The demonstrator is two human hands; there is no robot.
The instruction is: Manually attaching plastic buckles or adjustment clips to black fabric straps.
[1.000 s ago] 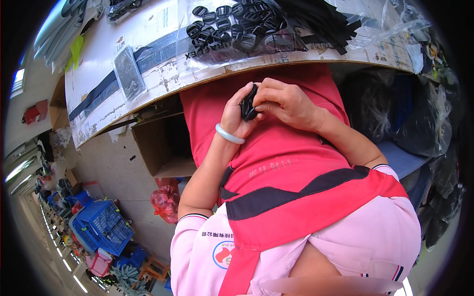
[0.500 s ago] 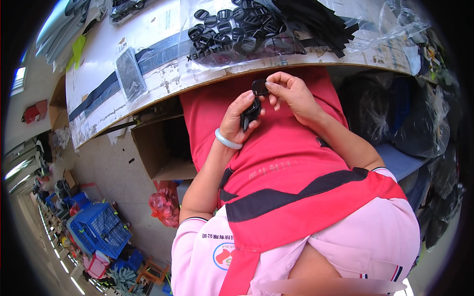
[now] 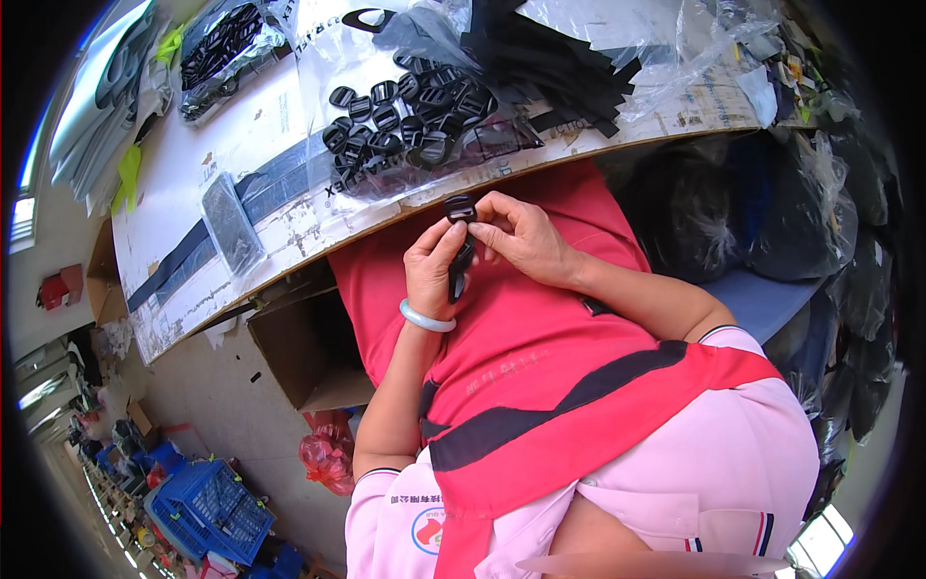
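Between the fingertips of both hands, just off the table edge, is a black plastic strap buckle [image 3: 460, 206]. My left hand [image 3: 430, 270], with a pale bangle at its wrist, pinches the buckle from below. More black material [image 3: 460, 266], perhaps webbing or further buckles, is tucked in that palm, partly hidden by the fingers. The thumb and forefinger of my right hand [image 3: 526, 241] close on the buckle's right side. Beyond the hands, a pile of loose black buckles [image 3: 415, 111] lies on a clear plastic bag on the table.
Black strips [image 3: 550, 63] lie right of the pile on the worn white table [image 3: 174, 289]. A clear-wrapped flat block [image 3: 231, 227] and a bag of black parts [image 3: 227, 48] are at left. Below stand an open carton [image 3: 299, 357], a red plastic bag [image 3: 328, 454] and a blue crate [image 3: 212, 511].
The whole view has shifted as the head moved. My right hand has closed in on my left, and both now pinch the buckle, which has turned to show its slots.
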